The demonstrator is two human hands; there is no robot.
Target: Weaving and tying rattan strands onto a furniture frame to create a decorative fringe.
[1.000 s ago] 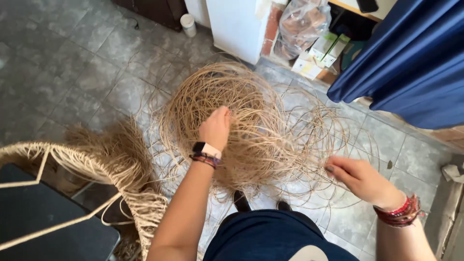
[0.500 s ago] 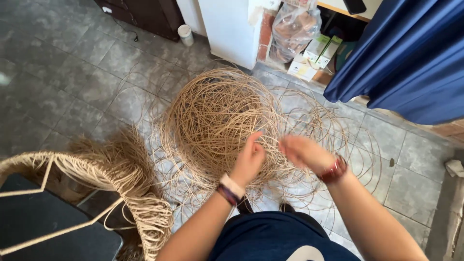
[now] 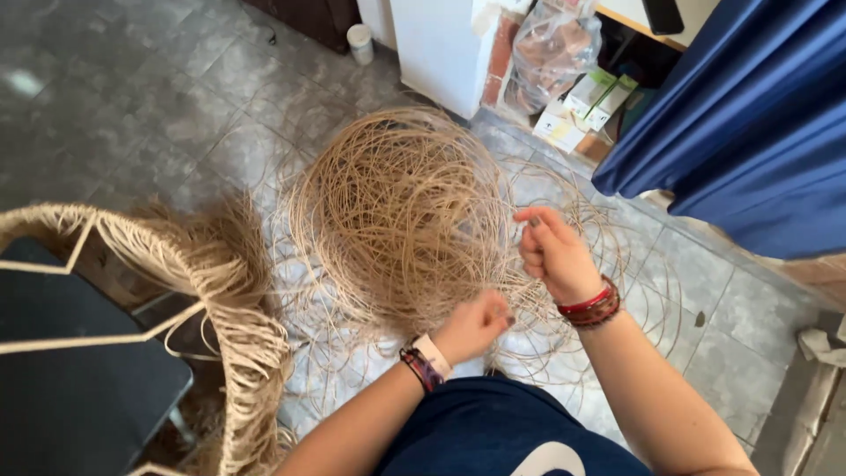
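A grey tiled floor (image 3: pixel 150 106) fills most of the view. At its middle lies a big loose coil of pale cane strands (image 3: pixel 401 211), round and tangled, with stray loops spreading out over the tiles around it. Everything else is placed from this coil.

To the upper right of the coil hangs a dark blue curtain (image 3: pixel 749 123). To the lower left of the coil stands a chair frame (image 3: pixel 203 282) with a black seat and a rim wrapped in the same pale strands, loose ends hanging from it like a fringe. Beyond the coil, at the far edge, stands a white cabinet (image 3: pixel 441 48), with a clear plastic bag (image 3: pixel 555 53) and some small white and green boxes (image 3: pixel 582 101) just beside it. A small white cup (image 3: pixel 359 41) stands on the floor to the left of the cabinet.

The person's right hand (image 3: pixel 551 251) is raised over the right edge of the coil, fingers curled in and thumb and forefinger pinched on a thin strand; red and dark bracelets ring its wrist. The left hand (image 3: pixel 474 326) is lower, at the near edge of the coil, closed in a loose fist around strands there, with a pale band and a dark bracelet on the wrist. The two hands are near each other but apart.
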